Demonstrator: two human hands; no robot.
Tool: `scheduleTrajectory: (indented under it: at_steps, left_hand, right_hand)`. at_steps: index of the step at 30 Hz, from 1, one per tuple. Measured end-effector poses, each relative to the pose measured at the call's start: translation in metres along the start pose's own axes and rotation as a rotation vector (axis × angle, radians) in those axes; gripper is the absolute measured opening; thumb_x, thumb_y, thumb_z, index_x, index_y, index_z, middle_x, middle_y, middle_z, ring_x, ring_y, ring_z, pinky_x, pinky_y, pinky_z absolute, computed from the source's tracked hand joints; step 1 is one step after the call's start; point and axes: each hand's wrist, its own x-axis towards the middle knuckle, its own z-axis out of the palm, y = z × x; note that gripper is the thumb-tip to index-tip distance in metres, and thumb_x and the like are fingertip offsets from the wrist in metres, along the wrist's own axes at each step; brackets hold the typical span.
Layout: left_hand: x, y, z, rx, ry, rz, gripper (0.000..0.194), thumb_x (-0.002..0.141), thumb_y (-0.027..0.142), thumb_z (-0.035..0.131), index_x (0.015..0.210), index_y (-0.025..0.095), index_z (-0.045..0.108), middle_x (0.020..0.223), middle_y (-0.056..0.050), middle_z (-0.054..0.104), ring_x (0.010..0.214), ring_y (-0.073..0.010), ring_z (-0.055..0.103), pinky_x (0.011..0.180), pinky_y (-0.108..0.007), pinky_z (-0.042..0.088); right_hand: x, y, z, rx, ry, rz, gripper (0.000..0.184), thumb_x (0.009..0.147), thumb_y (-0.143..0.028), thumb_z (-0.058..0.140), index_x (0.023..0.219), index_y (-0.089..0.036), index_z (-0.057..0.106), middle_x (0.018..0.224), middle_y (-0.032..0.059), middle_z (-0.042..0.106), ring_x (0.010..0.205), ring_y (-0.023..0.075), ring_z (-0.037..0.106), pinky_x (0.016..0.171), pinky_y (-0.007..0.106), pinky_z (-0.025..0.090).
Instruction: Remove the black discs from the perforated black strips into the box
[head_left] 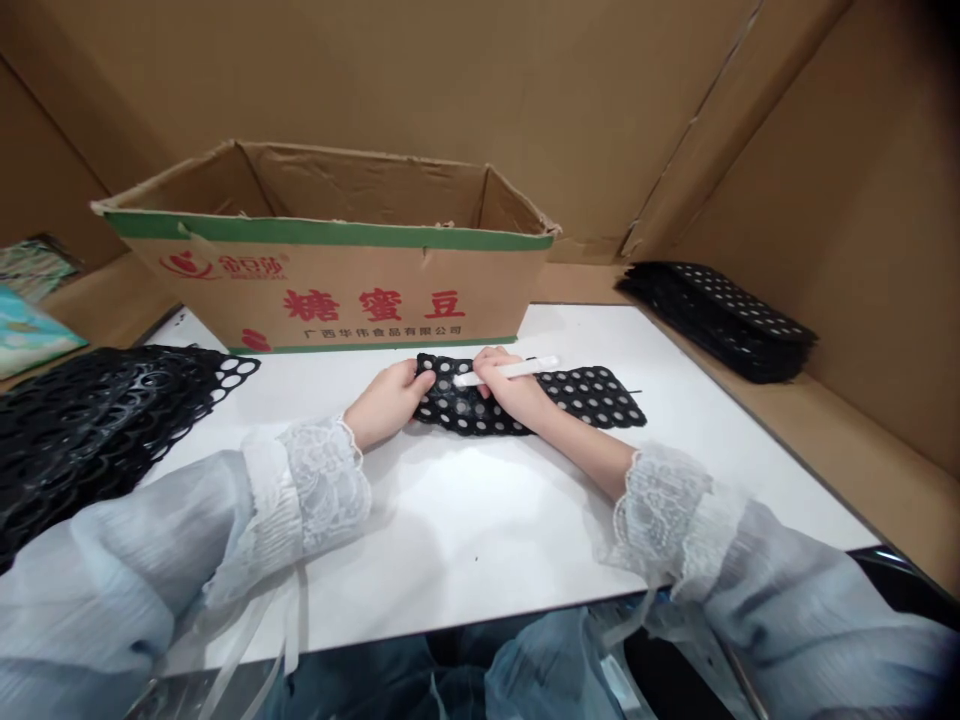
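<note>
A flat black strip (592,398) with rows of round, pale-looking spots lies on the white tabletop. My left hand (390,400) pinches its left end, thumb on top. In my right hand (514,388) is a slim white pen-like tool (517,370), held as one writes, its tip pointing left and down onto the strip near the left thumb. Whether the tip touches the strip I cannot tell. Part of the strip is covered by my right hand and wrist.
An open cardboard box (337,290) stands behind the strip. At left lies a heap of black sheets with round holes (97,430). A stack of black spotted strips (720,315) rests at right by the cardboard wall (847,230). A blue-green packet (34,335) sits far left.
</note>
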Motion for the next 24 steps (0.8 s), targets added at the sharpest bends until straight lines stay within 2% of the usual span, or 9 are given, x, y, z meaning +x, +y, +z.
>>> scheduleTrajectory:
  at_steps: [4, 6, 8, 10, 13, 16, 19, 21, 24]
  left_hand:
    - [-0.001, 0.003, -0.003, -0.315, -0.185, -0.115, 0.037, 0.076, 0.047, 0.049, 0.072, 0.01, 0.056, 0.067, -0.005, 0.059, 0.056, -0.0131, 0.052, 0.053, -0.025, 0.037]
    - [-0.001, 0.003, -0.004, -0.374, -0.252, -0.125, 0.036, 0.072, 0.046, 0.055, 0.074, 0.01, 0.057, 0.071, -0.005, 0.061, 0.059, -0.0131, 0.053, 0.056, -0.025, 0.039]
    - [0.0, 0.002, -0.004, -0.389, -0.265, -0.123, 0.033, 0.07, 0.042, 0.059, 0.075, 0.01, 0.058, 0.077, -0.007, 0.063, 0.064, -0.014, 0.055, 0.059, -0.025, 0.04]
    - [0.001, 0.0, -0.002, -0.386, -0.233, -0.113, 0.031, 0.071, 0.04, 0.058, 0.077, 0.01, 0.059, 0.08, -0.007, 0.064, 0.067, -0.0152, 0.056, 0.061, -0.026, 0.041]
    - [0.002, -0.003, 0.001, -0.296, -0.125, -0.076, 0.03, 0.071, 0.04, 0.056, 0.078, 0.011, 0.058, 0.08, -0.006, 0.063, 0.068, -0.0165, 0.056, 0.061, -0.027, 0.04]
    - [0.001, -0.002, 0.003, -0.172, -0.036, -0.005, 0.028, 0.074, 0.039, 0.052, 0.077, 0.012, 0.057, 0.078, -0.004, 0.062, 0.067, -0.0165, 0.054, 0.06, -0.026, 0.04]
    - [-0.003, 0.001, 0.002, -0.075, 0.004, 0.073, 0.025, 0.078, 0.036, 0.046, 0.077, 0.013, 0.055, 0.08, -0.003, 0.062, 0.069, -0.0163, 0.054, 0.062, -0.025, 0.039]
    - [-0.007, 0.004, 0.003, 0.052, 0.04, 0.136, 0.023, 0.081, 0.033, 0.042, 0.079, 0.014, 0.054, 0.081, -0.004, 0.062, 0.071, -0.017, 0.055, 0.063, -0.025, 0.039]
    - [-0.019, 0.011, 0.008, 0.358, 0.117, 0.212, 0.024, 0.085, 0.031, 0.035, 0.085, 0.014, 0.052, 0.074, -0.005, 0.061, 0.066, -0.0184, 0.056, 0.06, -0.026, 0.037]
  right_hand:
    - [0.0, 0.0, 0.002, 0.016, 0.027, 0.001, 0.038, 0.081, -0.019, 0.034, 0.043, -0.018, 0.037, 0.065, 0.0, 0.048, 0.077, 0.0128, 0.046, 0.077, 0.027, 0.033]
    - [0.0, 0.0, 0.002, 0.031, 0.02, -0.007, 0.038, 0.081, -0.018, 0.034, 0.043, -0.018, 0.037, 0.065, 0.0, 0.048, 0.076, 0.0128, 0.045, 0.077, 0.027, 0.033]
    - [-0.001, 0.001, 0.001, 0.051, 0.006, -0.004, 0.037, 0.081, -0.017, 0.033, 0.044, -0.019, 0.036, 0.064, -0.0001, 0.048, 0.076, 0.013, 0.045, 0.077, 0.027, 0.033]
    - [-0.001, 0.001, 0.001, 0.067, -0.003, 0.011, 0.036, 0.08, -0.017, 0.033, 0.044, -0.019, 0.036, 0.062, -0.0002, 0.047, 0.075, 0.0132, 0.045, 0.076, 0.027, 0.033]
    - [0.0, 0.001, 0.0, 0.057, -0.001, 0.009, 0.036, 0.081, -0.017, 0.033, 0.045, -0.019, 0.036, 0.063, -0.0001, 0.046, 0.076, 0.0135, 0.044, 0.076, 0.028, 0.033]
    - [-0.001, 0.0, 0.0, 0.012, 0.0, -0.003, 0.038, 0.082, -0.017, 0.032, 0.044, -0.018, 0.036, 0.066, 0.0007, 0.048, 0.079, 0.0141, 0.043, 0.078, 0.029, 0.033]
    - [-0.003, -0.003, 0.002, -0.08, -0.034, -0.001, 0.039, 0.083, -0.02, 0.033, 0.044, -0.017, 0.038, 0.072, 0.0014, 0.05, 0.083, 0.0152, 0.041, 0.081, 0.03, 0.032]
    - [-0.004, -0.006, 0.006, -0.175, -0.048, -0.003, 0.039, 0.085, -0.024, 0.033, 0.048, -0.017, 0.042, 0.078, 0.0021, 0.05, 0.085, 0.0162, 0.039, 0.082, 0.032, 0.031]
    - [-0.006, -0.01, 0.015, -0.355, -0.032, -0.049, 0.035, 0.087, -0.03, 0.032, 0.059, -0.018, 0.049, 0.085, 0.0039, 0.05, 0.086, 0.0183, 0.037, 0.081, 0.035, 0.031]
